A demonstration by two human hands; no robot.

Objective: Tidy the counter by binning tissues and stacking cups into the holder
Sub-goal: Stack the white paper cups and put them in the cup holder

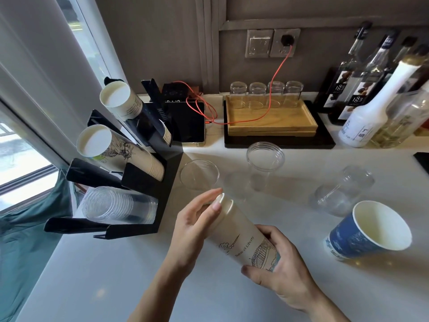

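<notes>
Cups of cream paper [243, 238], nested, lie tilted between both hands above the counter [116, 275], long axis running from lower right to upper left, rims toward the holder [162, 173]. The right hand [282, 273] has its grip clamped on the base end; the left hand [195, 219] touches the rims, fingers loosely apart. The holder's upper slots carry paper cup stacks [120, 102], the lowest a clear stack [120, 205]. A blue cup [369, 231] lies on its side, mouth facing the viewer.
</notes>
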